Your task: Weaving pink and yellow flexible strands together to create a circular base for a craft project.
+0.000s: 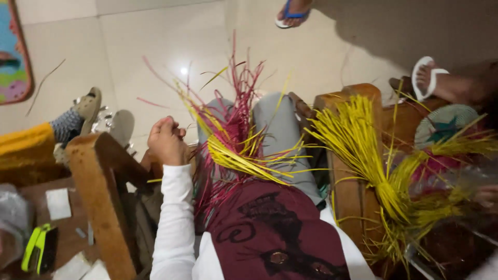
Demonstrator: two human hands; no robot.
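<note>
The right hand is hidden from view, so its grip cannot be told. The left hand (167,141), white-sleeved, is clenched at nine o'clock of the bundle of pink and yellow flat weaving strips (233,140) on the lap. A glossy cream tiled floor (155,46) lies beyond. At three o'clock, a loose sheaf of yellow strips (358,145) drapes a wooden chair arm (345,197).

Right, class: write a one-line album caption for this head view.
Seated person's left hand grips thin pink and yellow weaving strips over the lap, beside a bundle of yellow strips.
</note>
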